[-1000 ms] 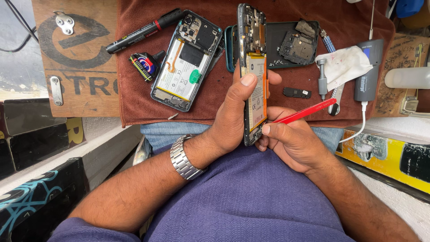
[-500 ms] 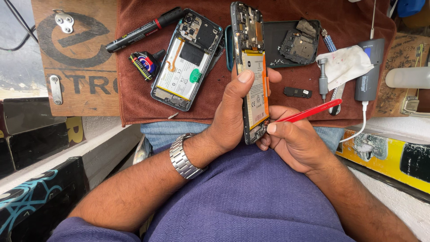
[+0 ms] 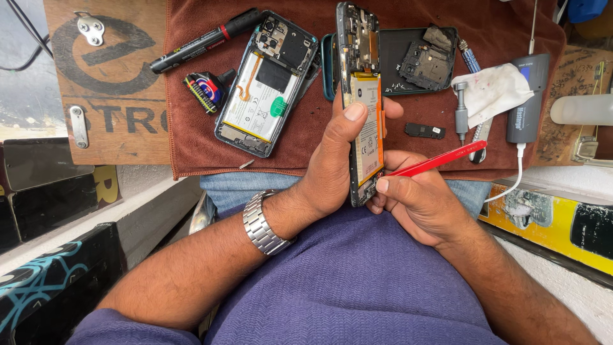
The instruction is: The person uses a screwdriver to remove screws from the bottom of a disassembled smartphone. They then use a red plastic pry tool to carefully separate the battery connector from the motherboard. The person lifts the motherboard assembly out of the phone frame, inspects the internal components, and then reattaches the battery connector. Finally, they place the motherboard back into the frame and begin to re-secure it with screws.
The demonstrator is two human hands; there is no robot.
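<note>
red pry tool (image 3: pixel 440 159) pinched in my right hand (image 3: pixel 418 204) met the battery (image 3: pixel 368 131); my left hand (image 3: pixel 332 169) clamped the phone (image 3: pixel 359 102), and i judged a slip could puncture it.

White battery label (image 3: pixel 369 137) with orange edge on held opened phone; white label with green round sticker (image 3: pixel 258 108) on second phone lying left; brown board sign (image 3: pixel 108 76) with black lettering far left.
</note>
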